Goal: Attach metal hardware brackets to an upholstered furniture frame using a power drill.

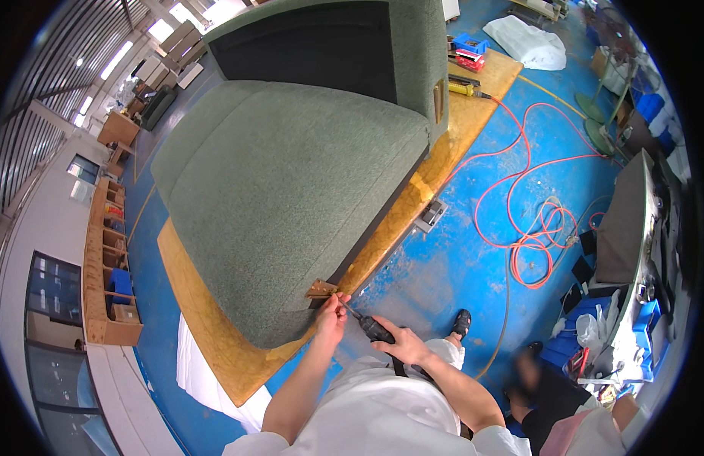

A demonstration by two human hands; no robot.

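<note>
A large grey-green upholstered sofa piece (283, 175) lies on the worktable in front of me. At its near corner a small brown wooden block (321, 289) with holes sits against the dark lower edge. My right hand (406, 346) is closed round the black body of a screwdriver (376, 329), whose metal shaft points up and left toward the block. Close to the shaft's tip, the fingers of my left hand (333, 319) are pinched together beside the block. What they hold, if anything, is too small to make out.
The yellow-brown tabletop (481, 99) carries a yellow tool (464, 89) and a blue bin (471, 44) at the far right. A red hose (530, 251) coils on the blue floor. Another person (553, 391) is low at the right. Wooden shelves (101, 258) stand left.
</note>
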